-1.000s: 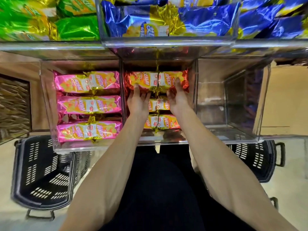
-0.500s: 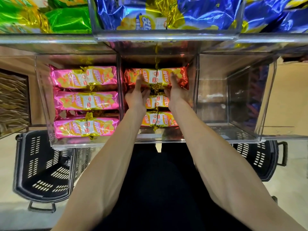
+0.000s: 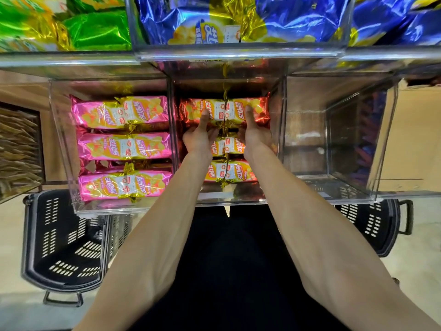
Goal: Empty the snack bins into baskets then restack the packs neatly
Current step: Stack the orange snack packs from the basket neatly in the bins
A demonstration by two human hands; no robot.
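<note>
- Reaching into the middle bin (image 3: 281, 130) at 12 o'clock, you have both forearms running over its front rim. Pull out carelessly and a wrist could drag the near row out with it.
- Left bin (image 3: 62, 139) at 10 o'clock holds three rows of pink packs (image 3: 124, 146), which look squared. A bump on the shared wall could skew them.
- Right bin (image 3: 307, 144) at 2 o'clock stands just beside the middle one.
- Left basket (image 3: 26, 235) sits at 8 o'clock and right basket (image 3: 405, 218) at 4 o'clock, both on the floor below the bins. Any pack that slips over the rim could fall between them, not in.
- Blue packs (image 3: 274, 17) overhang at 12 o'clock on the upper shelf, so lifting high risks clipping that shelf edge.
- Far red pack (image 3: 224, 110), the task's thing, lies at the back of the middle bin with two more red rows nearer you. My guess is you're seating the back row.
- Left hand (image 3: 199, 138) and right hand (image 3: 256, 137) have their fingers laid straight on top of the far red pack. I cannot tell whether the thumbs pinch its near edge.
- Main risks: pressing too hard crushes the contents, foil is slick so uneven push twists the pack, and your wrists lie over the middle red pack (image 3: 228, 145) and could flatten it.
</note>
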